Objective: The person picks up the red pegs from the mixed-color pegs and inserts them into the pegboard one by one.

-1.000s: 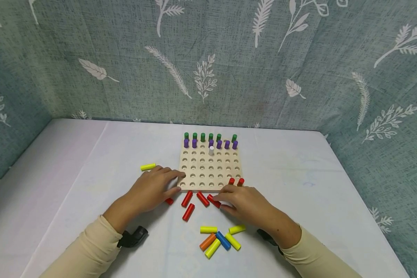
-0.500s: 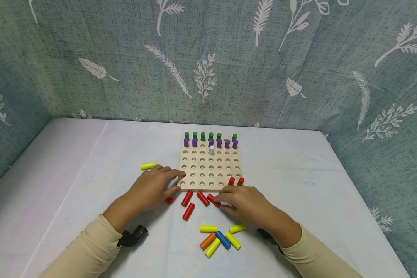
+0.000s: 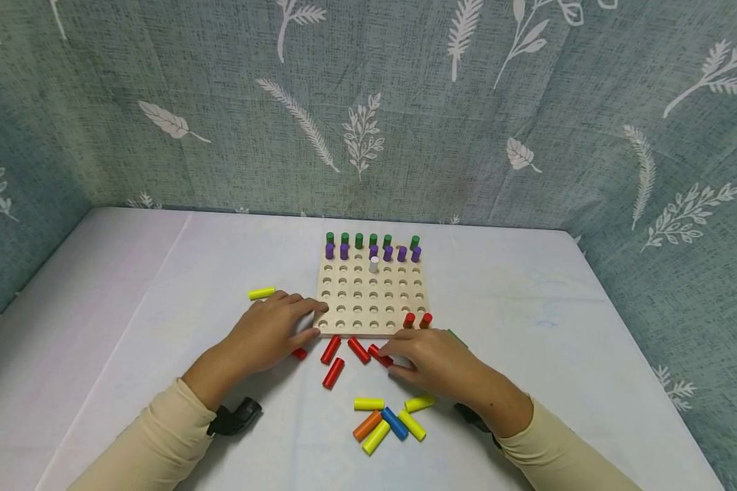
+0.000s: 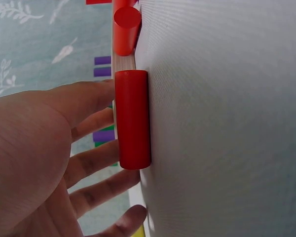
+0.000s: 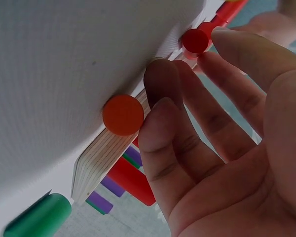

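Note:
A pale wooden pegboard (image 3: 364, 300) lies ahead of both hands, with green, purple and red pegs and one white peg standing in its holes. At its left edge my left hand (image 3: 276, 331) rests with fingers spread fairly straight, fingertips touching the board. In the left wrist view a loose red peg (image 4: 133, 118) lies below that hand's palm. My right hand (image 3: 436, 361), at the near right corner, pinches one end of a lying red peg (image 3: 379, 354) between thumb and finger. In the right wrist view an orange peg (image 5: 123, 115) lies beside the curled fingers.
Several loose red pegs (image 3: 334, 374) lie before the board. Nearer are yellow pegs (image 3: 368, 404), a blue peg (image 3: 395, 424) and another orange peg (image 3: 367, 427). A yellow peg (image 3: 261, 293) lies beyond the left hand; a green peg (image 3: 457, 337) lies partly behind the right.
The red peg at my right fingertips has shifted slightly to the right. More of the green peg behind that hand shows. My left hand keeps its place.

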A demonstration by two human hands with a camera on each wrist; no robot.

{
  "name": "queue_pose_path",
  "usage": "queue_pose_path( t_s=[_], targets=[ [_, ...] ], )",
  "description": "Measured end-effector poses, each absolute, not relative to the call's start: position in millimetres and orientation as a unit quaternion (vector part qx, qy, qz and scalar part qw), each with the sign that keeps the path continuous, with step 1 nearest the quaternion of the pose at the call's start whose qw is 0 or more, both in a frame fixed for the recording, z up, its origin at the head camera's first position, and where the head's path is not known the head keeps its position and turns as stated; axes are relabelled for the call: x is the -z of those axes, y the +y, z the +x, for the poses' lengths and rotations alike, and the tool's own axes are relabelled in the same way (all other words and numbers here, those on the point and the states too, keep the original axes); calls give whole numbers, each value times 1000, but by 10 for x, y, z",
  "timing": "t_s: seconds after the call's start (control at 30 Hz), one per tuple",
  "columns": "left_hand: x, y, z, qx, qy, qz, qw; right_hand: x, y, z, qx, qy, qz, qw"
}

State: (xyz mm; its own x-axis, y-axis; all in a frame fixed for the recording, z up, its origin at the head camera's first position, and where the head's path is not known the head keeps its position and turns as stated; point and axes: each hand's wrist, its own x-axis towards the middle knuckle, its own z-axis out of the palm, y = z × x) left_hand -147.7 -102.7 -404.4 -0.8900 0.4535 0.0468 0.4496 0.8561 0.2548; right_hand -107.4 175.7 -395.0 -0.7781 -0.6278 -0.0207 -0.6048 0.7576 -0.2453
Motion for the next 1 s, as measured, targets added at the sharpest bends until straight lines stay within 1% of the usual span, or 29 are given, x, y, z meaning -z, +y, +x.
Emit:
queue_pose_path(
  t_s=[0.3,0.53,1.0],
  targets=[
    [4048,-1026,-1481,-133,963,235,7,3943,1754,-1074,97,934,-336,67],
    [4056,-1026,-1487,-132,963,233,10,3943,1749,-1075,75,935,-341,63],
    [4055,-1024,-1482,-133,963,234,8,3970,1752,-1078,80,937,-335,65]
  ],
)
